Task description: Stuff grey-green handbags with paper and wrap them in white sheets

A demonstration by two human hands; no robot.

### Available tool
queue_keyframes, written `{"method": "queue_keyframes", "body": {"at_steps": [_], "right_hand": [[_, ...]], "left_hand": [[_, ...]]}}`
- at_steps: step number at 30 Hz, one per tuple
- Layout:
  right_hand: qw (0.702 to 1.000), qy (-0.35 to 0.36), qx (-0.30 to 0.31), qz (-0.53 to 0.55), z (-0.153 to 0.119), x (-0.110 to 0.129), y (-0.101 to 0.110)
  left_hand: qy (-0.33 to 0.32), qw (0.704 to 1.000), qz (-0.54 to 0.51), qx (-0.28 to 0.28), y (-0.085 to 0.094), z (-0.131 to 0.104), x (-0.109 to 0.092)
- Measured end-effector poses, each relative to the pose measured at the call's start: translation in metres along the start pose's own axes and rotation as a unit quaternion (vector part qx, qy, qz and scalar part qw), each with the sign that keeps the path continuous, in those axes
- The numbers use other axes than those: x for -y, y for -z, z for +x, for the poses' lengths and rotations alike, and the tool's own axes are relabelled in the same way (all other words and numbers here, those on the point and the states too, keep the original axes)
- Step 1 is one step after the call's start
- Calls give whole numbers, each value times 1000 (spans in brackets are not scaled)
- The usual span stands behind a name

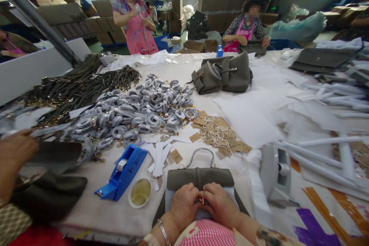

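Note:
A dark olive handbag [200, 178] lies at the table's near edge, its thin looped handle pointing away from me. Both my hands rest over its front, fingertips meeting in the middle. My left hand [186, 201], with a bracelet at the wrist, and my right hand [219, 203] pinch a small coppery metal piece [201, 199] between them. Pale grey covering shows on the bag beneath the fingers. Left of the bag are a round dish of yellowish stuff [140, 193] and a blue tape dispenser [123, 173].
Wrapped straps [150, 107] and brown tags [221, 134] are heaped ahead. A grey dispenser [278, 175] stands right. Finished-looking bags [236, 73] sit farther back. Another person's hand [17, 150] is at the left, near a dark bag [52, 192]. Two people in pink aprons are across the table.

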State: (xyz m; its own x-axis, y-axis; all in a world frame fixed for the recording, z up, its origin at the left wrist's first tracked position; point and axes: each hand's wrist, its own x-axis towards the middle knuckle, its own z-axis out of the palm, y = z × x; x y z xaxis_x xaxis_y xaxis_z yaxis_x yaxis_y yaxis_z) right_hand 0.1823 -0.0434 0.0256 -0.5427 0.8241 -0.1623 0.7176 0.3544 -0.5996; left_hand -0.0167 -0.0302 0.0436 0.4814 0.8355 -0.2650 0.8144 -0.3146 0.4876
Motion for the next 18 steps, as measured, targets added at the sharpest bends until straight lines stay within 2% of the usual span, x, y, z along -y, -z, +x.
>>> {"method": "queue_keyframes", "body": {"at_steps": [5,8,11,15,18], "right_hand": [[999,-33,8,-34,2,5,3],[999,-36,12,-30,1,3,3],[999,-41,4,-23,-1,0,2],[999,-45,-5,-12,-2,1,4],[998,-60,-8,-7,-1,3,6]], "left_hand": [[-7,999,35,-11,-6,3,2],[-41,997,64,-19,-9,2,5],[-113,989,99,-17,-9,2,9],[-240,962,129,3,-2,11,15],[-293,945,144,7,2,18,17]]}}
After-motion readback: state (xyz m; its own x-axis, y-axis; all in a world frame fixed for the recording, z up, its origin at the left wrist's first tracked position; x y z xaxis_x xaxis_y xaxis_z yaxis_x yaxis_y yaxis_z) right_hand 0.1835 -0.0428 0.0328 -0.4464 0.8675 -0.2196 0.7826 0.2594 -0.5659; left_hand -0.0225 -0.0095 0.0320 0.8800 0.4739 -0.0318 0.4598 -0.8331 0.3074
